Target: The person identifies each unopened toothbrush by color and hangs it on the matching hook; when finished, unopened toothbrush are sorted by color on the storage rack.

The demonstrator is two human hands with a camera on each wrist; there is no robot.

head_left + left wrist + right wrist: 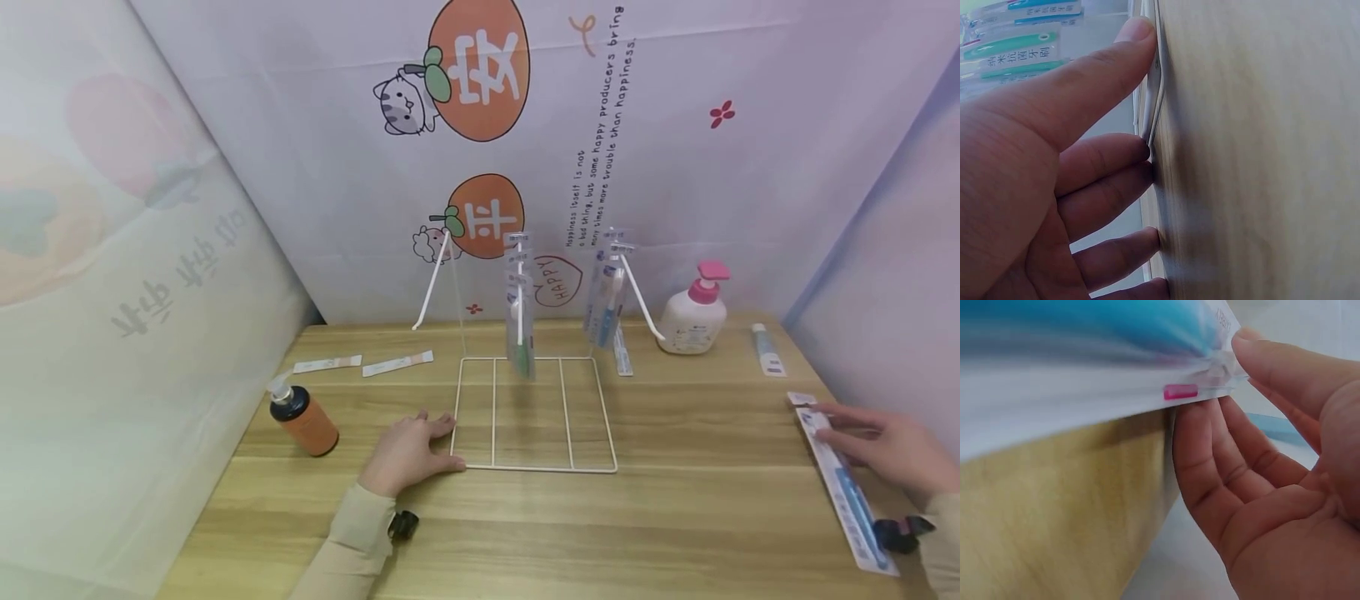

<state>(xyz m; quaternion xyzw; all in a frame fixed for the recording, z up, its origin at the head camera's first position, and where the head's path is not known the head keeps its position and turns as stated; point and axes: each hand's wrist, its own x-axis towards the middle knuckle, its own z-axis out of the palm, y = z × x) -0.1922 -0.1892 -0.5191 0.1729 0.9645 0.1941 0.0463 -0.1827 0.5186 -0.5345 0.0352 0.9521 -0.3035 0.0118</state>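
A white wire display rack (517, 469) stands on the table, its hooks reaching forward. My left hand (408, 454) is at the rack's front left corner, thumb and fingertips touching the wire and tabletop, fingers fairly straight. At the table's right side my right hand (888, 446) pinches the edge of a packaged toothbrush (843, 492) between thumb and fingers. This long pack shows a blue toothbrush on a white card; its near end is tilted toward me. Packs with a green toothbrush (522, 354) hang on the middle hook, and blue ones (606, 317) on the right hook.
An orange pump bottle (311, 429) stands at left, near two slim white sachets (327, 364). Behind the rack's right side are a white pump bottle with a pink top (693, 321) and a small tube (767, 350). A printed cloth backdrop (337, 208) rises behind the table.
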